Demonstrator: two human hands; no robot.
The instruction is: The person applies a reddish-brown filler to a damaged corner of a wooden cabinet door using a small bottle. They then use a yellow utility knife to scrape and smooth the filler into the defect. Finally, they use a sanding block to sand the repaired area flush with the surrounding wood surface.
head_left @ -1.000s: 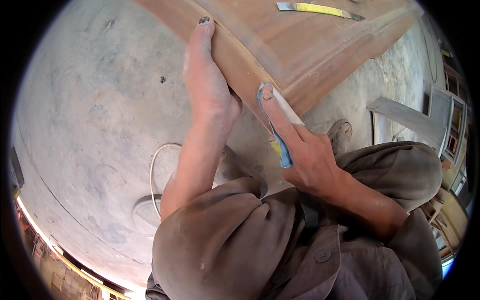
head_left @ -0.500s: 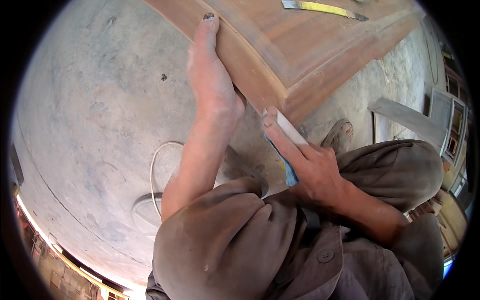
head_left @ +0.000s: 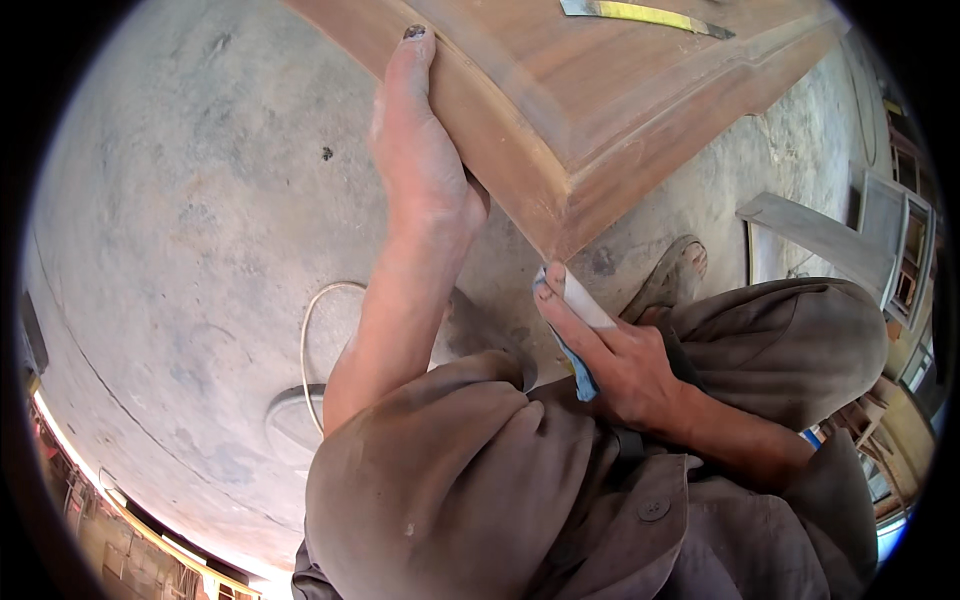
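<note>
My left hand (head_left: 420,150) is closed on the near left edge of a brown wooden panel (head_left: 500,140) with a raised frame. Its thumb lies along the top of the frame, and the other fingers are hidden under the edge. My right hand (head_left: 630,365) holds a piece of folded sandpaper (head_left: 585,302), white on top and blue along its lower side. Two fingers stretch along the sandpaper. The sandpaper's tip is right at the panel's near corner; I cannot tell whether it touches.
A yellow and dark flat strip (head_left: 650,15) lies on the panel. A thin pale cable (head_left: 305,350) curves over the grey concrete floor (head_left: 200,250) near a sandal (head_left: 290,420). My sandalled foot (head_left: 680,270) is right of the corner. Grey boards and frames (head_left: 820,235) stand farther right.
My right hand has drawn back toward me with the sandpaper, uncovering the panel's near corner. My left hand keeps its hold, and the panel has hardly shifted.
</note>
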